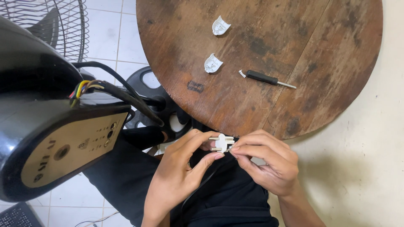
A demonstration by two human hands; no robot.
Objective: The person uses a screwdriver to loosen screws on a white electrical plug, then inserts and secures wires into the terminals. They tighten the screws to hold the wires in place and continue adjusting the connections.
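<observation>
Plastic and metal meet at the lower middle of the frame: we hold a small white two-pin electrical plug [221, 142] between both hands, just below the near edge of the table. Its two metal pins point toward the left of the frame, so its long axis runs roughly left to right, nearly level. Our left hand [179, 172] pinches the pin end between thumb and forefinger, fingers closed on it, which seems to steady the part. Our right hand [267, 162] closes its fingertips on the opposite end, where a thin black cord [198, 189] appears to run down across our dark trousers; that grip likely keeps the cord end from slipping.

Further up, on the round, worn brown wooden table [328, 50], lie two small white plastic shell pieces [212, 63], one above the other and apart, probably set there within easy reach. To their right rests a small black-handled screwdriver [267, 79], its metal tip pointing right.

At the left of the frame stands a black fan housing with a beige control panel [67, 145], with coloured wires [84, 87] emerging near its top.
</observation>
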